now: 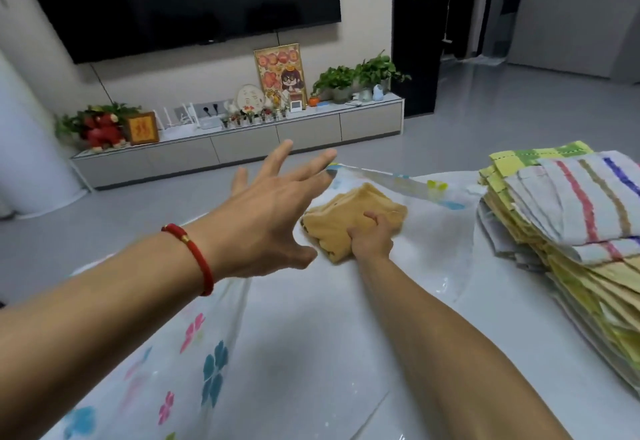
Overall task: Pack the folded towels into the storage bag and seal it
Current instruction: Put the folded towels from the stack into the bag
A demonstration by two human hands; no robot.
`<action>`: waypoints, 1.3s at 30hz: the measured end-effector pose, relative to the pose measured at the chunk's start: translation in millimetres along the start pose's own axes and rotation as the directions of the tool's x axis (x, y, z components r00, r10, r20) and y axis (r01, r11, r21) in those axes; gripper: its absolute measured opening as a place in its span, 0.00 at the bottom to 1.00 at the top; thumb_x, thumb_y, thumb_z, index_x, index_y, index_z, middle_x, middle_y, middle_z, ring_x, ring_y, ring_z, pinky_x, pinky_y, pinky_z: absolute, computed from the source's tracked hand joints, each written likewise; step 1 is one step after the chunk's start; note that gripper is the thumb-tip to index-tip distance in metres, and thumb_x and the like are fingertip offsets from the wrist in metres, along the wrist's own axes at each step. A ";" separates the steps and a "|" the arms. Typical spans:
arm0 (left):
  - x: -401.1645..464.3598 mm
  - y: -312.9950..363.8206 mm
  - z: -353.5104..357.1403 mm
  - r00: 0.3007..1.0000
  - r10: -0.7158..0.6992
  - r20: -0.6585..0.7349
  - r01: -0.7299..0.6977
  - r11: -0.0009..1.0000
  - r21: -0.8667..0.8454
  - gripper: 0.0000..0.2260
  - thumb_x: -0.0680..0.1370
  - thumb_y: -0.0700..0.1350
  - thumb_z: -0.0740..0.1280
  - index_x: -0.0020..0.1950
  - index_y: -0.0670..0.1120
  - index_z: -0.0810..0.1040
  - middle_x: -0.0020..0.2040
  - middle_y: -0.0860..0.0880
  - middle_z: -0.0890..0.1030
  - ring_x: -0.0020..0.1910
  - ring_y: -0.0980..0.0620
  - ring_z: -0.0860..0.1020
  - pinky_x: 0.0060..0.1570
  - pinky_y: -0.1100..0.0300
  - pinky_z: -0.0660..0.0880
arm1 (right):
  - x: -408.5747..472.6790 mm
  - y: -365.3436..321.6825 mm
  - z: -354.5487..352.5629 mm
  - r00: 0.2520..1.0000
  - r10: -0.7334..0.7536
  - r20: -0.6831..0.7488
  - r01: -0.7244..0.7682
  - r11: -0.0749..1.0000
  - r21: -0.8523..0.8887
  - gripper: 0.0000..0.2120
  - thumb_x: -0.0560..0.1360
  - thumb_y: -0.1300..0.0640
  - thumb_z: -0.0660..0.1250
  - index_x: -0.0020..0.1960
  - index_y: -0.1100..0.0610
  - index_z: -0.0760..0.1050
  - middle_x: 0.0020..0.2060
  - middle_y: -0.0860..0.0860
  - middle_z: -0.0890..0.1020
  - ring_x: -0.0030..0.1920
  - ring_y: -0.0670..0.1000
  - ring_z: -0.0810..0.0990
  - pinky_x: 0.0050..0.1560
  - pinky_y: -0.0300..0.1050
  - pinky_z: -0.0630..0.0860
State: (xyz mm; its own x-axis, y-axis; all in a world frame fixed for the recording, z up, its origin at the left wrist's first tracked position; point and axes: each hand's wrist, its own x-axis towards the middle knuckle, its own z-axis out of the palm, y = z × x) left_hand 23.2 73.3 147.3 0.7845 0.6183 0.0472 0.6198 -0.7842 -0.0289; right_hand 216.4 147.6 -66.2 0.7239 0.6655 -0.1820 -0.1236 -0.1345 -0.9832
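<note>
A clear plastic storage bag (277,353) printed with pink and blue flowers lies flat across the white table. My right hand (371,237) grips a folded tan towel (343,221) near the bag's far end, close to its zip strip (391,181). Whether the towel is inside the bag or on top of it I cannot tell. My left hand (273,211) hovers above the bag to the left of the towel, fingers spread, holding nothing. A red cord bracelet sits on that wrist. A tall stack of folded towels (568,231), striped and yellow-green, rests at the right.
The white table (512,353) ends just beyond the bag. Past it is grey floor, then a low TV cabinet (242,145) with plants, frames and ornaments under a wall-mounted screen. A dark doorway opens at the back right.
</note>
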 end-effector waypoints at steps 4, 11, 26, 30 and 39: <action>-0.8 -4.7 1.6 0.999 0.032 -0.004 -0.032 0.999 -0.039 0.42 0.70 0.55 0.75 0.78 0.58 0.53 0.77 0.69 0.39 0.78 0.53 0.34 0.71 0.30 0.57 | 28.6 -6.1 9.2 0.980 0.004 0.200 0.018 0.994 -0.110 0.25 0.78 0.63 0.65 0.74 0.50 0.69 0.67 0.58 0.75 0.57 0.58 0.77 0.56 0.54 0.82; 1.6 -4.1 9.7 0.999 0.042 0.004 -0.042 0.998 -0.048 0.43 0.71 0.56 0.74 0.78 0.62 0.52 0.75 0.72 0.36 0.78 0.55 0.33 0.72 0.31 0.56 | 43.4 -21.0 -8.9 0.904 0.031 0.426 0.104 0.951 -0.290 0.32 0.83 0.62 0.59 0.83 0.48 0.55 0.77 0.55 0.68 0.64 0.56 0.75 0.50 0.42 0.78; 11.8 37.8 55.6 0.989 -0.119 -0.093 0.105 0.984 -0.143 0.39 0.70 0.58 0.72 0.77 0.57 0.58 0.81 0.53 0.53 0.78 0.39 0.44 0.73 0.35 0.57 | -59.2 -145.7 -282.5 0.835 -0.509 0.208 0.411 0.327 -0.851 0.12 0.77 0.58 0.64 0.51 0.53 0.86 0.47 0.51 0.87 0.51 0.57 0.83 0.52 0.51 0.80; 11.9 37.2 60.9 0.979 -0.182 -0.096 0.165 0.973 -0.160 0.33 0.72 0.57 0.70 0.75 0.59 0.62 0.78 0.47 0.61 0.79 0.39 0.48 0.74 0.38 0.55 | -15.8 -160.8 -337.2 0.960 -0.262 -0.095 -0.035 0.223 -0.974 0.24 0.81 0.58 0.59 0.76 0.48 0.70 0.72 0.62 0.71 0.72 0.64 0.68 0.71 0.57 0.67; -5.9 31.9 66.0 0.971 -0.238 -0.015 0.226 0.937 -0.267 0.26 0.73 0.51 0.69 0.70 0.66 0.69 0.78 0.47 0.61 0.78 0.41 0.47 0.74 0.39 0.57 | 5.7 -145.1 -340.9 0.955 -0.270 -0.123 -0.068 0.204 -0.977 0.21 0.77 0.62 0.65 0.66 0.44 0.77 0.58 0.53 0.79 0.60 0.58 0.73 0.65 0.57 0.67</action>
State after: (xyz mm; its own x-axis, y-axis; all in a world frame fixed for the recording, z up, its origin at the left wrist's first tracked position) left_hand 39.6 48.0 80.2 0.6138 0.7866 0.0675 0.7529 -0.6089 0.2497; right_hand 469.9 -79.4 80.5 0.8079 0.5819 0.0937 0.5888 -0.7896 -0.1731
